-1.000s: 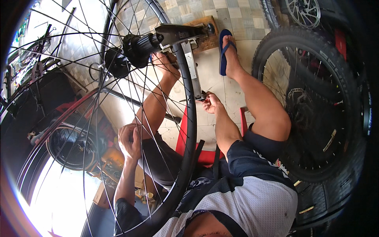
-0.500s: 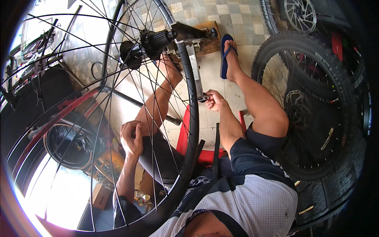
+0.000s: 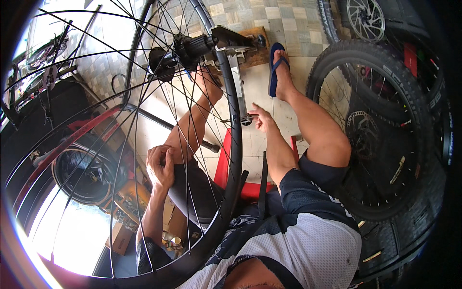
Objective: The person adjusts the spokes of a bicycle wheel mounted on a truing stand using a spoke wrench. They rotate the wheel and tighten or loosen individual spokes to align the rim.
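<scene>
A bicycle wheel (image 3: 234,144) with a black rim and thin spokes stands upright in front of me, its black hub (image 3: 185,52) set in a metal truing stand (image 3: 237,77). My right hand (image 3: 262,118) is beside the rim at the stand's small gauge arm (image 3: 248,119). Its index finger stretches away from the arm, while the thumb side seems to touch it; the other fingers are partly curled. Behind the spokes, my left hand (image 3: 160,166) rests loosely on my left knee, fingers draped over it and holding nothing.
The stand has a wooden base (image 3: 255,48) by my feet. A red frame (image 3: 222,161) lies between my legs. At right leans a wheel with a knobby tire (image 3: 315,72); a brake disc (image 3: 365,19) is behind it. Cardboard boxes (image 3: 121,238) and round rims (image 3: 55,168) are at left.
My right hand's pinch at the gauge arm has loosened, and its index finger now points outward. My left hand stays on the knee. The wheel's spokes have shifted slightly in view.
</scene>
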`<state>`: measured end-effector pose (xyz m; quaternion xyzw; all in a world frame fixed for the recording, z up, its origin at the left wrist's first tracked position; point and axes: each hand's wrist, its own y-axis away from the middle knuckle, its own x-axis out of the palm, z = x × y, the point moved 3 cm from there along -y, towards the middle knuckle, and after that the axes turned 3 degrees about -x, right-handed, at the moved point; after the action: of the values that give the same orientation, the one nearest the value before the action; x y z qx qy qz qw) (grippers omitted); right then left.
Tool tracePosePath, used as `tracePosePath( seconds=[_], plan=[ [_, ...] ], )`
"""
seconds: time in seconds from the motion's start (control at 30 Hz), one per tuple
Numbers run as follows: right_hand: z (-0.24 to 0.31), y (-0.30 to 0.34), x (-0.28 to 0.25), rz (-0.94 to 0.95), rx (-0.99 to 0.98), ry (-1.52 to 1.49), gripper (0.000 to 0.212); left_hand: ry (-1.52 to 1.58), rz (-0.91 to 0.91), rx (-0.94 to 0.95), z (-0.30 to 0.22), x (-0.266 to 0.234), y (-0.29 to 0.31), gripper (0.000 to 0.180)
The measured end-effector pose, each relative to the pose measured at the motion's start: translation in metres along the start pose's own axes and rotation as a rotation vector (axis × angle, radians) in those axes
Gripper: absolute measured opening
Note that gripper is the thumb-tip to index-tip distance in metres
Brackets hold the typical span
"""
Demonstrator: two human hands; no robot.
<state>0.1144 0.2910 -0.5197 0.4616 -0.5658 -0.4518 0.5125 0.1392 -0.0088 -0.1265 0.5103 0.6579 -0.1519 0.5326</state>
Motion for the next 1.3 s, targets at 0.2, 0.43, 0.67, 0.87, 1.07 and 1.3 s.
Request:
tracePosePath(
  seconds=[0.2,0.43,0.67,0.87,1.07,1.3],
  plan=[
    [0.09,-0.016,-0.01,-0.233,-0.417,-0.006,0.041,-0.01,0.007,-0.027,-0.002,0.0,-0.001,0.017],
    [0.221,-0.011,0.0,-0.298,-0.798,0.233,0.051,-0.032,-0.001,-0.029,-0.009,-0.002,-0.004,0.015],
    [0.315,0.007,0.015,-0.387,-0.934,0.714,0.084,-0.036,0.011,-0.022,-0.012,-0.003,-0.006,0.018],
    [0.338,0.029,0.038,-0.282,-0.663,1.069,0.106,-0.074,0.041,-0.032,-0.014,-0.002,-0.01,0.021],
    [0.342,-0.01,0.033,-0.385,-0.881,1.195,0.076,-0.085,0.047,-0.021,-0.02,-0.004,-0.013,0.022],
    [0.298,0.006,0.011,0.069,-0.927,0.631,0.039,-0.096,0.037,-0.029,-0.019,-0.002,-0.009,0.023]
  ],
)
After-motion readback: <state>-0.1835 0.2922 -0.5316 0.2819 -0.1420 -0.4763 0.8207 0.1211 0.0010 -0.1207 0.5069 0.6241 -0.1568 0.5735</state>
